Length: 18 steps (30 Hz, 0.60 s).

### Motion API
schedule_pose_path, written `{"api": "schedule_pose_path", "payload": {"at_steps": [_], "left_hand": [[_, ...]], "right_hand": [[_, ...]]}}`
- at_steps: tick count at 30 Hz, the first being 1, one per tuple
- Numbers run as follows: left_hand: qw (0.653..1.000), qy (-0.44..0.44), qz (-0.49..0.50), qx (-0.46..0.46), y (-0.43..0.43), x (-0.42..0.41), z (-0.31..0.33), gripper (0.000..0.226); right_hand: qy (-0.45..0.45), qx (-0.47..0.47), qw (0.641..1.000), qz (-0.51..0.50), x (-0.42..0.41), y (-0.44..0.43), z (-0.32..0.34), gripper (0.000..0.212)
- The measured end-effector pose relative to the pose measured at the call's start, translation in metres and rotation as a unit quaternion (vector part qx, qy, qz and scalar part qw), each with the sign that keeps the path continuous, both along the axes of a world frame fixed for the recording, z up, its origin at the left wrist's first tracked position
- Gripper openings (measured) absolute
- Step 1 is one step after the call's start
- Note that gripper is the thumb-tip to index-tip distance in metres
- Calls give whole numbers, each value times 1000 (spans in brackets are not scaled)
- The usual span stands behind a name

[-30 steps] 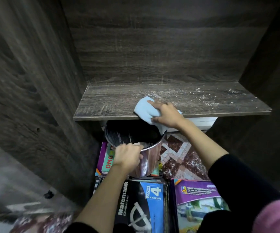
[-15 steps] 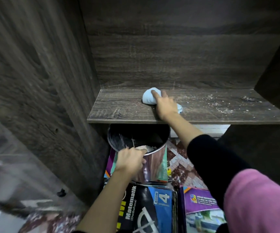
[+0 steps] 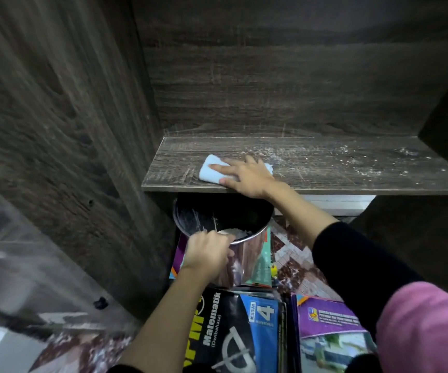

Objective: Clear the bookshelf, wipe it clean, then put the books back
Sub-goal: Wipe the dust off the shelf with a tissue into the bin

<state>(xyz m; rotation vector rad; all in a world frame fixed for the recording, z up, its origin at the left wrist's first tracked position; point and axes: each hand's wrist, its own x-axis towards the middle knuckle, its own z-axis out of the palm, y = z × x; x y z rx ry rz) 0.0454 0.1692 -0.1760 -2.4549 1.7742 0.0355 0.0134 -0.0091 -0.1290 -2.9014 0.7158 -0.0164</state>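
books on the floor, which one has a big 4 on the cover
The black and blue Matematik book, left of the purple-covered book; the others show no 4.

We read "Matematik" in white letters running up the cover of the black book point(image 3: 225, 337), with "(Dwibahasa)" in smaller print beside it. On its blue corner we read "KSSM" and a large "4". The purple book point(image 3: 325, 319) carries white lines too small for us to read.

Right hand point(image 3: 247, 176) pulled cloth point(image 3: 210, 172) toward shelf point(image 3: 352, 170) front.
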Motion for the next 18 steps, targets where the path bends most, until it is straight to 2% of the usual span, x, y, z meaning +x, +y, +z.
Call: {"api": "schedule_pose_path", "payload": {"at_steps": [5,8,10,12,15,18], "left_hand": [[1000,6,1,-5,6,-1,4,28],[1000,15,3,2,6,-2,2,29],[1000,12,-8,9,4,-4,1,30],[1000,0,-26,13,-1,-9,0,30],[998,-16,-55,13,-11,-22,0,29],[997,-21,-79,-2,-26,-40,0,29]], "right_hand": [[-20,-1,997,71,-22,7,-5,46],[-41,44,994,86,-43,12,-5,45],[-104,120,984,76,-62,15,-3,43],[-189,201,960,39,-84,11,-2,42],[-304,267,910,-87,-118,-7,2,44],[-364,218,882,-203,-159,-30,14,44]]}}
